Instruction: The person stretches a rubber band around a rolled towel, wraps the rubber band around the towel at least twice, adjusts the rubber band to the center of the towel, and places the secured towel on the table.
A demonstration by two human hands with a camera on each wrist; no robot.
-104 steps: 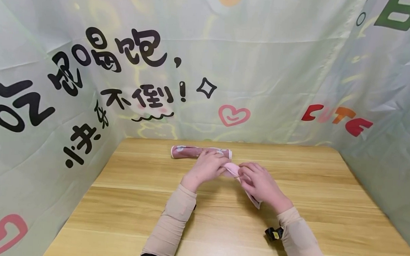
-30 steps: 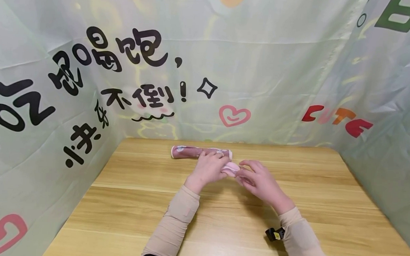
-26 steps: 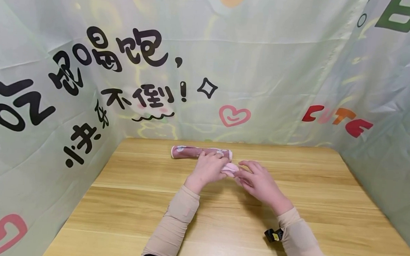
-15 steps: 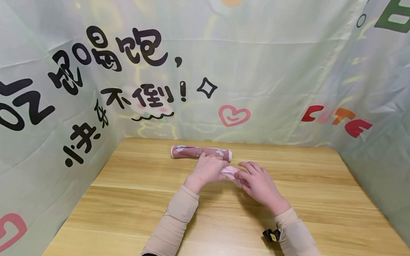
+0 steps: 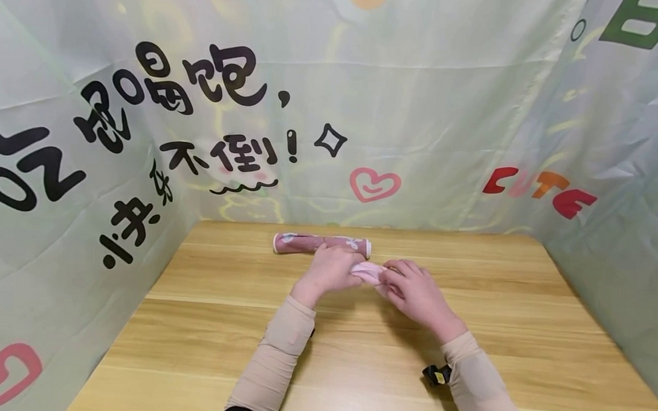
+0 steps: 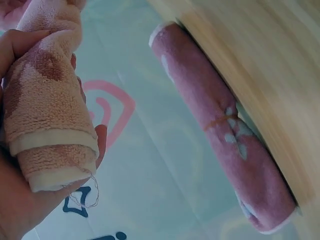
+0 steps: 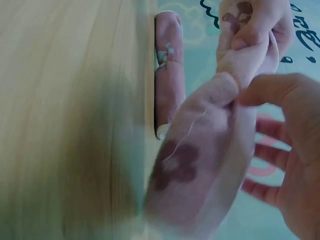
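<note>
Both hands meet over the mid-table, slightly toward the far edge. L hand [image 5: 331,271] has fingers curled round one end of a light pink towel [image 5: 367,271], rolled tight; the L wrist view shows the roll's cream-hemmed end [image 6: 52,150] sticking out of the fist w/ a loose thread. R hand [image 5: 413,290] holds the other end: thumb presses the cloth, fingers [image 7: 272,155] partly spread behind it. Towel is held betw. the hands; cannot tell if it touches the table [image 5: 356,364]. Just behind L hand lies a 2nd, darker pink rolled towel [image 5: 300,243] w/ pale flower print, flat on the wood near the back edge, close to the printed backdrop [image 5: 376,110]. L knuckles partly block its R end in head view. Backdrop encloses table on 3 sides. Black clip [image 5: 436,374] at R sleeve.
</note>
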